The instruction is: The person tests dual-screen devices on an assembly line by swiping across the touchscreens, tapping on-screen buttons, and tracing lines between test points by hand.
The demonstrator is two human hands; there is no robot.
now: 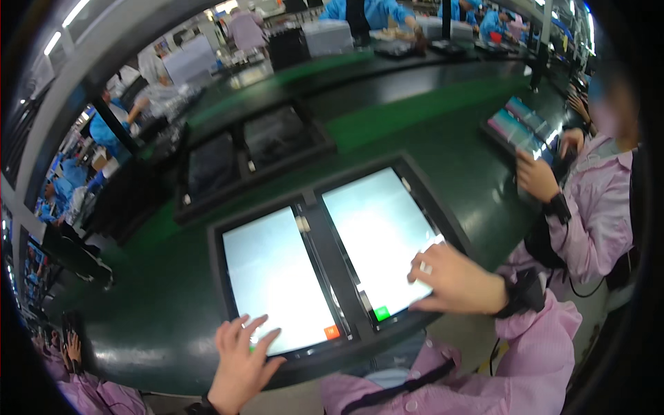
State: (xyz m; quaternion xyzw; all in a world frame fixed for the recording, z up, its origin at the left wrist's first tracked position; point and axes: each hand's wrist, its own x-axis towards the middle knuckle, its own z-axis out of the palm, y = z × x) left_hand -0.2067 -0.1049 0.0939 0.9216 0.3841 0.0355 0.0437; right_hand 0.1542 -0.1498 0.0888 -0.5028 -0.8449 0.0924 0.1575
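Left hand (242, 360) lies nearest, fingers spread flat on the lower edge of the left screen (277, 277). Right hand (453, 280) rests on the right screen (380, 235), fingers curled together near its lower right corner; pinching anything, cannot tell. Both lit screens sit side by side in a black tray (318, 207) on the green worktop (429, 145). Long axes run away from the person, tilted slightly left. Step looks like touch-checking; next move needs light, even contact.
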